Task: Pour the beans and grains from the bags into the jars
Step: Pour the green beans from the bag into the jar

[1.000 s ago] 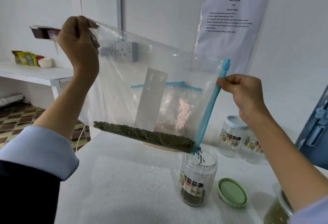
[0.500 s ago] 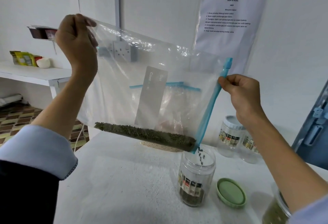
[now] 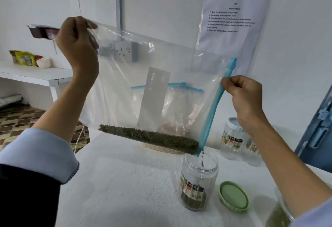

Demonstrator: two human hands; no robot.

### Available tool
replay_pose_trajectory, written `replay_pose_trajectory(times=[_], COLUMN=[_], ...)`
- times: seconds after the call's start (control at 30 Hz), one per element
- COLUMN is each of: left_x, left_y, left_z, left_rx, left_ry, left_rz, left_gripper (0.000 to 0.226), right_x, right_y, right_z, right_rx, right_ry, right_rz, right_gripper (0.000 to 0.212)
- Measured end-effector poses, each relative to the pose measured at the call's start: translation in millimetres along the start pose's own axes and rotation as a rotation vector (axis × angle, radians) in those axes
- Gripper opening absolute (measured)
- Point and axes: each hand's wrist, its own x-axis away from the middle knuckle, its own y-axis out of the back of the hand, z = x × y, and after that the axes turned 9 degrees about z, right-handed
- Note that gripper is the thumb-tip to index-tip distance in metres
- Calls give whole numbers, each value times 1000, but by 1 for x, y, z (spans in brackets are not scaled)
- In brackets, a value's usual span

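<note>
Bag (image 3: 161, 86) unmoved; green beans (image 3: 149, 137) still trickle into jar (image 3: 198, 180).

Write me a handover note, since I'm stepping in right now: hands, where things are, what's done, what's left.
Left hand pinches the bag by its raised corner; right hand pinches the blue zip strip.
Green beans trickle from the low corner into the open jar, partly filled.
Green lid lies beside it on the table.
Left: empty the bag, cap the jar. Two lidded jars wait behind.
</note>
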Motion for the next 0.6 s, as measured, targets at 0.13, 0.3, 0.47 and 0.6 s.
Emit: replay_pose_trajectory(times=[0.13,0.3,0.47,0.6], left_x=[0,0,-1,-1], left_y=[1,1,-1,-2], left_z=[2,3,3,2], left_rx=[2,15,27,31], left_ry=[6,4,-6,-16], left_rz=[-6,-29,-31,-23], left_gripper=[25,27,28,28], right_x=[2,2,2,2], right_y=[-1,-1,-3,-3], right_z=[-3,-1,-2,-2], right_rx=[-26,-29,-39,-39], right_ry=[3,-1,1,-4], right_rz=[-18,-2,-26,7], right_gripper=[24,24,24,24])
